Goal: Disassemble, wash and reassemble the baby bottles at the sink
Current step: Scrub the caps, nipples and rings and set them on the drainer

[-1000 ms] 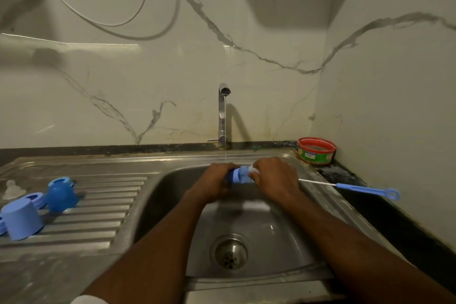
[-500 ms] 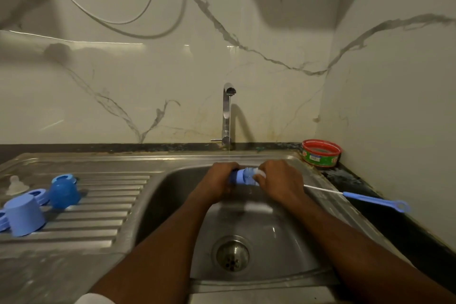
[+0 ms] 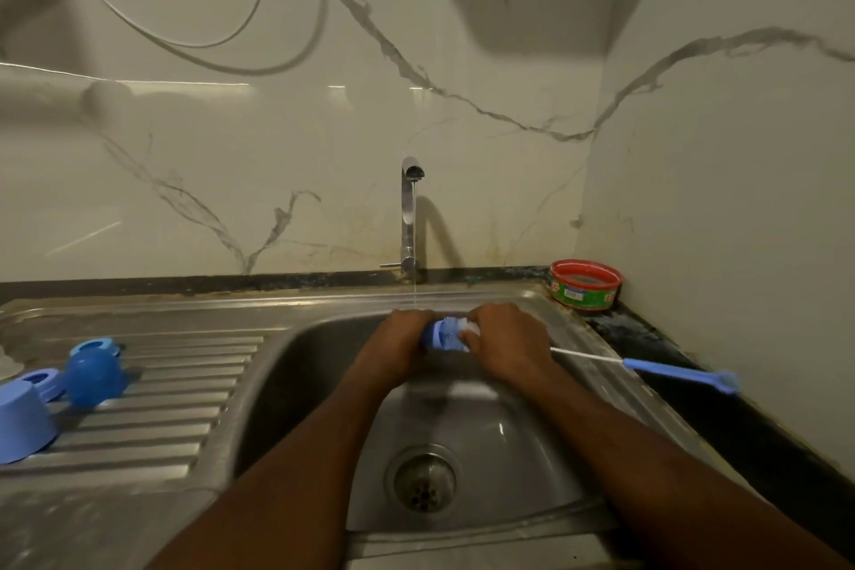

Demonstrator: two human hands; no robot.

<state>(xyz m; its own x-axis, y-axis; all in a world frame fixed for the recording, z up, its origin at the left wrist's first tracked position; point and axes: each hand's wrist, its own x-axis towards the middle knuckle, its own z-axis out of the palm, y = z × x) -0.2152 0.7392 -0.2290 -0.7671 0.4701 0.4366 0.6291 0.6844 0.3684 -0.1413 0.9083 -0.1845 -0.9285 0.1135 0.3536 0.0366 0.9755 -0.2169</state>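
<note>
Both hands meet over the sink (image 3: 532,467) basin, just under a thin stream from the tap (image 3: 409,218). Left hand (image 3: 398,349) curls round a blue bottle part (image 3: 435,333); right hand (image 3: 506,345) grips the bottle brush (image 3: 666,371) — its bristles at the part, its blue handle pointing right. Two blue caps (image 3: 95,377) and a collar lie on the drainboard (image 3: 185,389) — a red-rimmed tub (image 3: 585,285) sits in the corner.

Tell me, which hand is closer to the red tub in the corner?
The right hand is closer. It grips the brush over the sink, with the red tub just beyond it to the right. The left hand holds the blue bottle part, farther left.
</note>
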